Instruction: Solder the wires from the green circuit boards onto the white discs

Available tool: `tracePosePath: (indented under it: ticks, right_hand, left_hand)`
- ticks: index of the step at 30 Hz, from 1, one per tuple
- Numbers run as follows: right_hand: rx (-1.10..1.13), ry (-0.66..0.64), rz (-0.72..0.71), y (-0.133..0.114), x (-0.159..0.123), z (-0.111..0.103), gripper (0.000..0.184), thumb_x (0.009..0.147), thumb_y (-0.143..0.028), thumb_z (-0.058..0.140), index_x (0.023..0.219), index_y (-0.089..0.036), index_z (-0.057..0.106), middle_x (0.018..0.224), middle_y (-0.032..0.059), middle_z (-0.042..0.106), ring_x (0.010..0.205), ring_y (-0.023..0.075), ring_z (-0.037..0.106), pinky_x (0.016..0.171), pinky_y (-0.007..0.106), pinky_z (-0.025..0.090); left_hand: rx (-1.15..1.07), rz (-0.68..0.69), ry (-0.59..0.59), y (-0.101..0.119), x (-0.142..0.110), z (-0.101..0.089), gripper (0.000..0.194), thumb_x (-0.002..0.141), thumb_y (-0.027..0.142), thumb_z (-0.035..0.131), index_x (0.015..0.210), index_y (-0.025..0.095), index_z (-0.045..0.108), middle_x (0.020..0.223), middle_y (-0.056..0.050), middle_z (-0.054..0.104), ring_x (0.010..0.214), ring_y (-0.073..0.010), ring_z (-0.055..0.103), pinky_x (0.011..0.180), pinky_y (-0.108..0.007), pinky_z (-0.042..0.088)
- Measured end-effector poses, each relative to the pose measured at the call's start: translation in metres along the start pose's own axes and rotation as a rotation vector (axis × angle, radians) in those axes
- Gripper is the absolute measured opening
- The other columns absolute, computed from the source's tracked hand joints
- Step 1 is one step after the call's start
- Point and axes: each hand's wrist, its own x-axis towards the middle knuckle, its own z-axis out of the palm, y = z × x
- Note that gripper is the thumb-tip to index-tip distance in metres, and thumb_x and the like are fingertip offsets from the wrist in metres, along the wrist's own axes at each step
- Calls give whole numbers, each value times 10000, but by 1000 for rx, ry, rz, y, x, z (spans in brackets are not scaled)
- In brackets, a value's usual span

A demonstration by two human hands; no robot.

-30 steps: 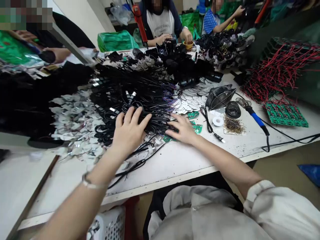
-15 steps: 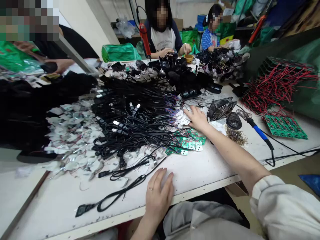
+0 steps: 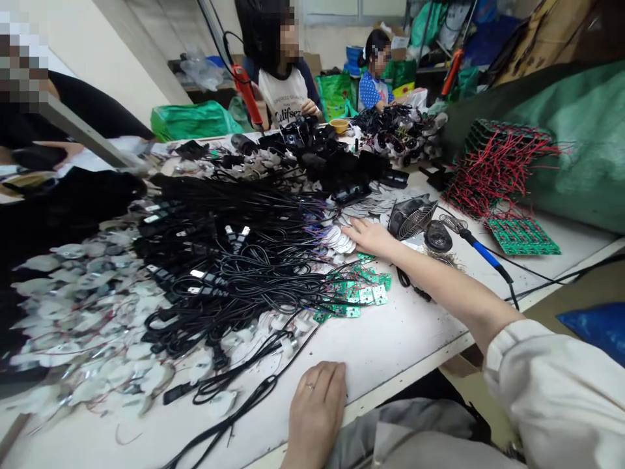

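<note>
My right hand reaches across the bench, fingers stretched out. Its fingertips touch a fan of flat white round pieces at the end of thin purple and red wires. Closer to me, my left hand lies palm down on the bench's front edge, holding nothing, with its fingers side by side. Small green circuit boards lie between the hands. A heap of black power cords with plugs spreads to the left of my right hand. One looped cord runs to the bench front, left of my left hand.
Whitish wired parts cover the left side. On the right are a small black fan, a blue-handled soldering iron and circuit boards with red wires. Across the bench, a person sits near a hanging red screwdriver.
The view has shifted, so the bench things sit further left. My left hand's fingers have drawn together. My right hand stays at the white pieces. The person opposite has turned and raised a hand.
</note>
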Motion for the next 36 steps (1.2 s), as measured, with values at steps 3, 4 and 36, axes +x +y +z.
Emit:
tracePosePath:
  ticks: [3, 4, 36]
  right_hand:
    - [-51, -4, 20, -13, 6, 3, 534, 1001, -223, 262, 1531, -238, 321, 1585, 225, 328, 1304, 411, 469, 825, 500, 553]
    - [-60, -1, 19, -15, 7, 4, 545, 997, -196, 238, 1534, -255, 313, 1598, 215, 310, 1309, 412, 462, 824, 507, 554]
    - [475, 821, 28, 13, -39, 5, 408, 964, -335, 537, 1336, -175, 588, 1277, 119, 691, 1162, 212, 678, 1026, 367, 565]
  left_hand:
    - [17, -3, 9, 2, -1, 0, 220, 919, 69, 488, 1031, 174, 646, 877, -59, 723, 815, -214, 684, 783, -355, 556]
    - [20, -7, 14, 2, -2, 1, 212, 919, 70, 495, 1030, 171, 645, 877, -60, 722, 817, -213, 681, 787, -352, 552]
    - [67, -10, 5, 4, -5, 11, 143, 976, 176, 513, 986, 141, 651, 880, -55, 700, 859, -205, 635, 832, -345, 494]
